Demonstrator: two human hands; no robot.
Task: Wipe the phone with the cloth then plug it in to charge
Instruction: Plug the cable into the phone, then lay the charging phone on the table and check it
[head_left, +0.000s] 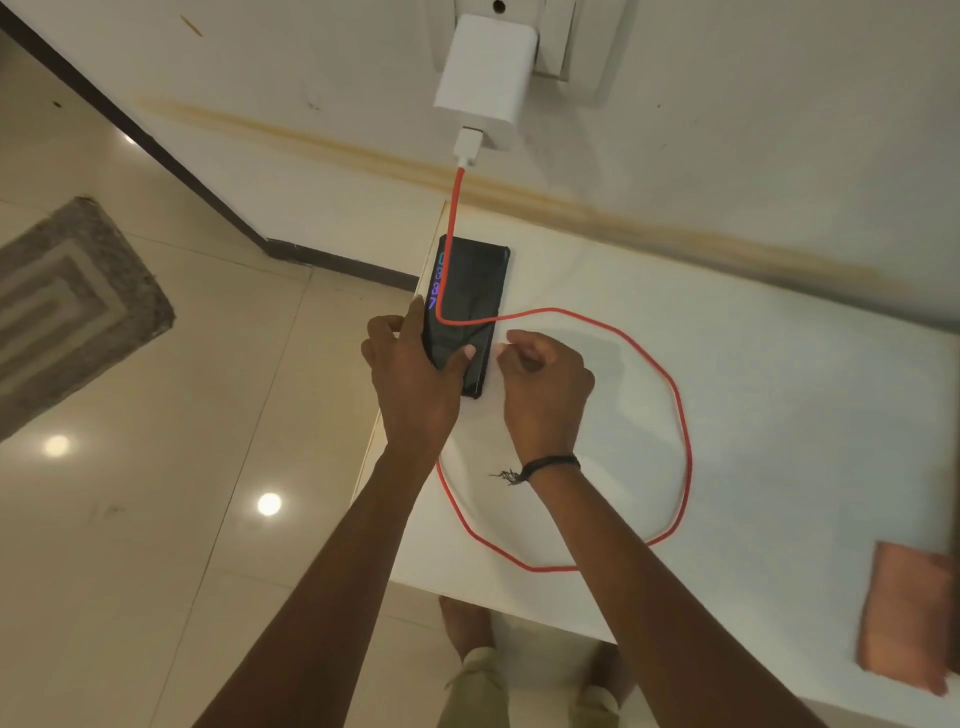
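A black phone (475, 283) lies flat at the left edge of the white table (753, 395), its screen showing coloured digits. My left hand (413, 371) grips its near end, thumb on the screen. My right hand (545, 382) is curled beside the phone's near right corner; whether it pinches the cable's end I cannot tell. A red cable (680, 410) runs from the white charger (483, 83) in the wall socket, crosses the screen and loops wide over the table. The brown cloth (906, 618) lies folded at the table's right front.
The wall with the socket plate (566, 47) rises right behind the table. A glossy tiled floor (156, 519) lies to the left, with a grey mat (62, 306) on it. My legs and feet (467, 629) show under the table's front edge.
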